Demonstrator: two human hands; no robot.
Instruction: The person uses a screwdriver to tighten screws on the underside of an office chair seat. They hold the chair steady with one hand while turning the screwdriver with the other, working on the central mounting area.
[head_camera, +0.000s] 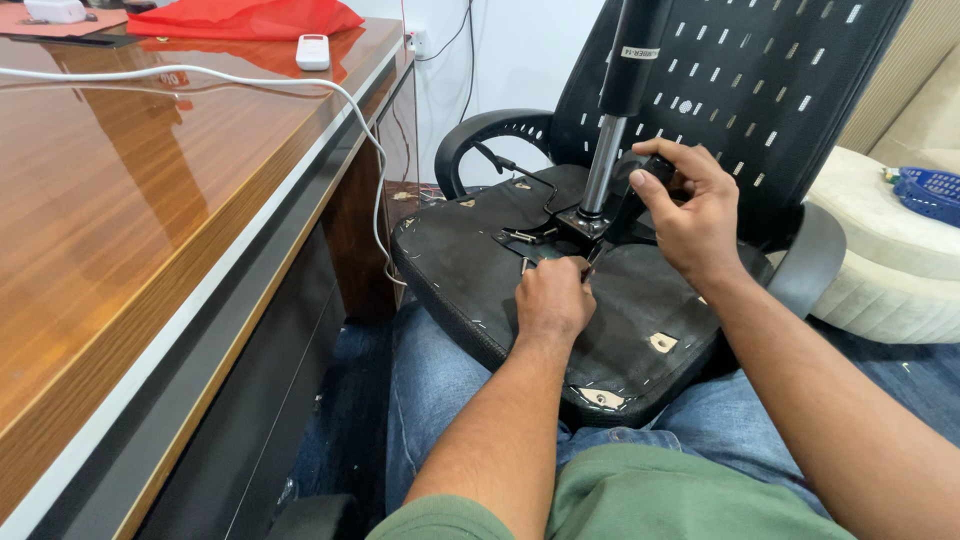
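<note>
A wooden desk (150, 200) fills the left, with a white cable (300, 85) trailing over its edge and a red cloth (245, 18) and a small white remote (313, 52) at its far end. Just right of the desk an overturned chair (760, 90) lies across the person's lap, the black underside of its seat (480, 270) facing up. The left hand (552, 298) rests on that underside just in front of the metal plate (570, 235) at the foot of the gas cylinder (605, 170); its fingers are curled down at the plate's edge, apparently pinching a small part there, though what they grip is hidden. Further right, the right hand (690, 215) is closed around a black lever knob (655, 168) beside the cylinder, thumb on top. To work well here, the right hand would best keep the mechanism steady while the left works square to the plate, without slipping toward the loose bolts (522, 237) lying just left of it, and the seat should stay flat on the thighs. The plate lies directly beyond the left knuckles and touching the fingertips; the cylinder rises between the two hands.
</note>
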